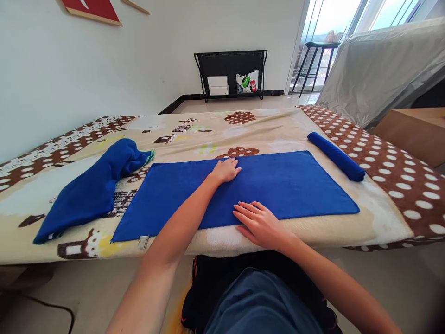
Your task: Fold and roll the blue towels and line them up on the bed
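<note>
- Pressing lightly on a spread blue cloth (281, 185), the left hand (226, 170) lies palm down near the cloth's upper edge, at the center of the frame, its fingers slightly apart and clamped on nothing.
- The right hand (259, 225), just below and to the right, lies palm down across the cloth's lower edge, fingers extended and thumb apart from them; it grips nothing.
- The spread cloth stretches across the middle of the frame, a white tag (143, 242) at its lower left edge.
- A rolled blue cloth (335, 157) lies at an angle to the right, apart from the spread one.
- A bunched blue cloth (93, 190) with a green-trimmed end sits at left, that end near the spread cloth's upper left corner.
- All three rest on a patterned blanket (271, 132) of cream with brown, white-dotted borders.
- Beyond it, at top center, a black rack (231, 62) holds white boxes (218, 86) and a printed item (247, 82).
- A dark stool (321, 45) stands at upper right, beside a bulky form under a translucent cover (389, 60).
</note>
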